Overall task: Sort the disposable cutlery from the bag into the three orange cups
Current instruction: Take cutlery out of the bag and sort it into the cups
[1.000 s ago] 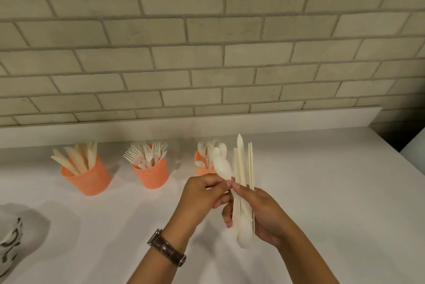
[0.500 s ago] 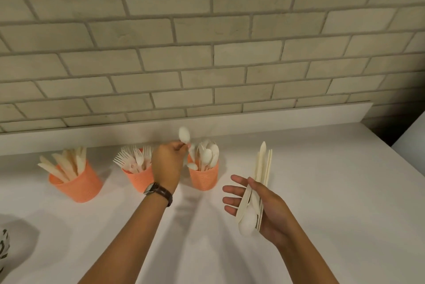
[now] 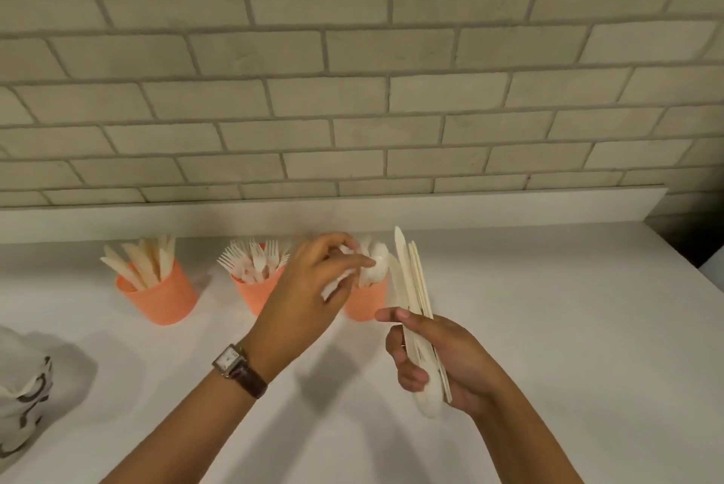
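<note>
- While its fingers curl round the lower ends, the right hand (image 3: 442, 358) grips a bundle of pale cream disposable cutlery (image 3: 409, 279). The bundle is upright and slightly tilted, held in the air just right of the spoon cup. The forefinger lies across its front, and a rounded bowl end shows below the palm.
- Left hand (image 3: 309, 299): raised in front of the right-most cup, fingers loosely bent and somewhat apart, forefinger tip at a spoon bowl. The hand is blurred, so it cannot be told whether it pinches a spoon.
- Left orange plastic cup (image 3: 164, 301): upright, holding cream disposable knives (image 3: 139, 266), blades up and fanned towards the left.
- Middle orange plastic cup (image 3: 252, 293): upright, holding white disposable forks (image 3: 254, 258), tines up. Its right side is hidden behind the left hand.
- Right orange plastic cup (image 3: 366, 303): upright, holding white disposable spoons (image 3: 378, 262), bowls up. It is partly hidden behind the left hand.
- The three cups stand in a row near the back of the white countertop (image 3: 548, 326), each apart from its neighbour.
- White bag with dark curved markings (image 3: 23, 397): on the countertop at the left edge of view, well apart from the cups, partly cut off.
- Square-faced wristwatch on a dark brown strap (image 3: 239, 366): on the left wrist.
- Pale grey-beige brick wall (image 3: 352, 91): behind the countertop, above a white upstand.
</note>
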